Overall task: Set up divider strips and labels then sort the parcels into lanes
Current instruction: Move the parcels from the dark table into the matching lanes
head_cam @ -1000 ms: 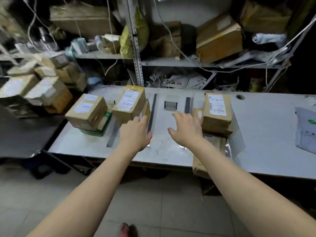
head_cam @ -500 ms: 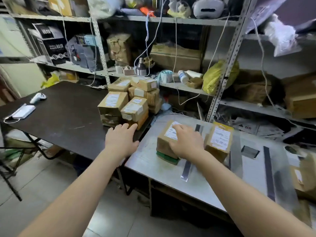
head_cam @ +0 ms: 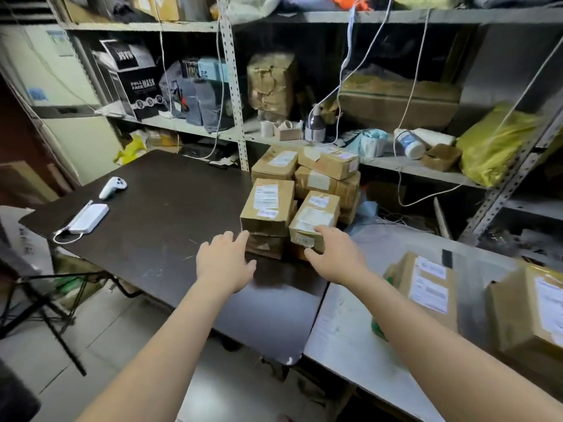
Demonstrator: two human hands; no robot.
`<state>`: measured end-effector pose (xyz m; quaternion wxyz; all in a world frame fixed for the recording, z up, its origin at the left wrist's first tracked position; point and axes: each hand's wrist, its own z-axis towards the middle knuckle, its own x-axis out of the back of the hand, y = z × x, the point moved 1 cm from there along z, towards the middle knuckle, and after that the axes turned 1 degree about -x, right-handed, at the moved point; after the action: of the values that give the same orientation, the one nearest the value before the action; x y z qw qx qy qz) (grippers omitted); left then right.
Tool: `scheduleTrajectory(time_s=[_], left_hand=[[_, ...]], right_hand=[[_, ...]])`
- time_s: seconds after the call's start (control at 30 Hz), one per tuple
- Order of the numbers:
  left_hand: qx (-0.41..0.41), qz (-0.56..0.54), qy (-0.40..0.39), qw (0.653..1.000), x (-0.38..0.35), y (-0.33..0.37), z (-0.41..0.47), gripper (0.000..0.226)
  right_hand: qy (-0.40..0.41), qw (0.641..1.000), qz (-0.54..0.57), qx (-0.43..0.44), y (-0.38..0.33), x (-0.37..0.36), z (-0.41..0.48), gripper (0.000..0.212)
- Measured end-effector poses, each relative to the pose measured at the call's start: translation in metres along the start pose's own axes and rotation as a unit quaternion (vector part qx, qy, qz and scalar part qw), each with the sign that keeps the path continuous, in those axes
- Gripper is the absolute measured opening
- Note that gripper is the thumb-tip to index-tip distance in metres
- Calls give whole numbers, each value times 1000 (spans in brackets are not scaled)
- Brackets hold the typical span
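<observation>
Parcels (head_cam: 268, 205) stand stacked just ahead: my left hand (head_cam: 224, 263) open beside them, my right hand (head_cam: 335, 257) open against the front box (head_cam: 313, 217).

Grey slotted metal shelving (head_cam: 233, 95) runs along the back of the room, its uprights punched with holes and every shelf crowded. A dark brown table (head_cam: 146, 220) stands in front of it on the left, and its right end meets a pale grey table (head_cam: 344, 336). The wall (head_cam: 88, 147) at the left is cream; the reddish-brown panel (head_cam: 15, 138) beside it may be a door. The floor (head_cam: 100, 339) is pale tile, with a black folding frame (head_cam: 61, 277) standing on it. The light is dim and flat, and the shelf recesses lie in shadow.
</observation>
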<state>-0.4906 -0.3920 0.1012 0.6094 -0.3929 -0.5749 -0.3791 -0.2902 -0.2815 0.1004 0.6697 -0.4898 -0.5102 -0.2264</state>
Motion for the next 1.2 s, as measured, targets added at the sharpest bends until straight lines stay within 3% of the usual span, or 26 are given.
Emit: scheduleTrajectory(time_s=[0.23, 0.37, 0.47, 0.6, 0.77, 1.13, 1.2], left_hand=[[6, -7, -38, 999, -36, -40, 115, 60], [43, -122, -80, 988, -58, -54, 167, 68], [68, -275, -135, 949, -76, -58, 194, 75], [78, -474, -175, 860, -96, -63, 218, 60], [54, -554, -159, 815, -105, -70, 217, 37], [-65, -529, 11, 846, -52, -76, 193, 18], [-80, -506, 23, 859, -42, -61, 189, 35]], right_hand=[[-42, 997, 61, -30, -24, -48, 128, 58], [-50, 991, 115, -55, -36, -70, 178, 51], [-38, 986, 137, -84, -42, -86, 197, 52], [-24, 971, 204, -121, -50, -99, 212, 50], [-10, 955, 237, -175, -66, -104, 205, 50], [107, 919, 309, -221, -96, -71, 143, 62], [135, 912, 315, -225, -90, -55, 126, 57]])
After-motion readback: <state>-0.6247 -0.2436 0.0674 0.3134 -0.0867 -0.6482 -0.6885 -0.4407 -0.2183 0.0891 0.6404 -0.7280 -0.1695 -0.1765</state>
